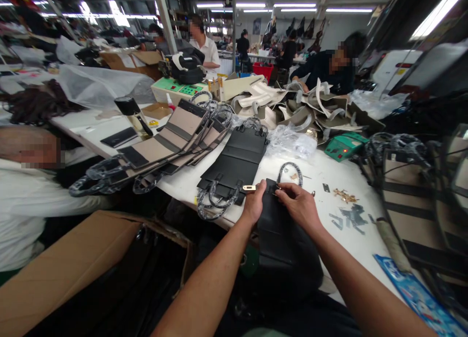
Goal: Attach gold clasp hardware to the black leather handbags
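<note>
My left hand [255, 204] is closed on the upper left edge of a black bag panel [272, 234], which hangs down over the table's front edge toward my lap. A small gold metal clasp plate [249, 187] sticks out to the left by my left thumb. On the panel's right top edge, my right hand [300, 204] has thumb and fingers pinched together; a tiny thing at the fingertips is too small to name. A plastic-wrapped bag handle [300, 173] loops up just behind my right hand.
Stacked black panels with wrapped handles [237, 154] lie left of my hands, beige-lined panels [166, 137] beyond. Gold fittings [344, 195] and dark metal plates [353, 217] are scattered at right, near a green device [344, 146]. An open carton [73, 264] stands lower left; a person [25, 210] bends there.
</note>
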Demonstrator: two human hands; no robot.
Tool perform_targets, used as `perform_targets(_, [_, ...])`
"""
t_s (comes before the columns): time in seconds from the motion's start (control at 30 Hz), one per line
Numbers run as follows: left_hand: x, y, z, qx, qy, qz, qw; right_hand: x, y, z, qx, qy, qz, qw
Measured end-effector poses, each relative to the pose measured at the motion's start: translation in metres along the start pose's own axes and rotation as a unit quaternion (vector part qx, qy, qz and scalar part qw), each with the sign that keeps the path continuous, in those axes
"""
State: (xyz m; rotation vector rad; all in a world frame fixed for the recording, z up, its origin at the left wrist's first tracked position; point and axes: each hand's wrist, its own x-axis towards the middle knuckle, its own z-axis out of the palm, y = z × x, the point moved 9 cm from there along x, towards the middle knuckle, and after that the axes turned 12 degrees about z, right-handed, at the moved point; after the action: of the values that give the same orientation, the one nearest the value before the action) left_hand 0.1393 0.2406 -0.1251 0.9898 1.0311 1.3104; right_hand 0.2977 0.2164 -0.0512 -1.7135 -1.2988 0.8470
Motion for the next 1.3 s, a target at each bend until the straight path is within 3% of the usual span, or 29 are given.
perform_targets(0.17, [0.002, 0.005, 0.003, 0.028, -0.023, 0.024, 0.999, -0.008, -0.008, 0.001, -0.053, 0.047, -0.007, 0.997])
perform_targets(0.37, [0.0, 0.019, 0.003, 0.086, -0.018, 0.069, 0.994, -0.007, -0.02, 0.007, -0.127, 0.039, -0.055, 0.99])
perform_targets(0.67, [-0.004, 0.027, 0.008, 0.104, -0.016, 0.104, 0.989, -0.005, -0.022, 0.007, -0.195, 0.055, -0.05, 0.978])
perform_targets(0.83, [-0.005, 0.026, 0.009, 0.112, -0.01, 0.079, 0.991, -0.001, -0.011, 0.009, -0.126, 0.036, -0.007, 0.991])
perform_targets(0.97, [-0.006, 0.028, 0.008, 0.121, -0.009, 0.092, 0.988, -0.008, -0.013, 0.009, -0.093, 0.049, -0.032, 0.994])
perform_targets(1.13, [-0.006, 0.021, 0.008, 0.129, -0.016, 0.076, 0.989, -0.012, -0.003, 0.008, -0.072, 0.013, -0.021, 0.997])
perform_targets(1.3, [-0.005, 0.02, 0.008, 0.143, -0.012, 0.078, 0.987, -0.016, 0.013, 0.003, -0.009, 0.04, 0.015, 0.999])
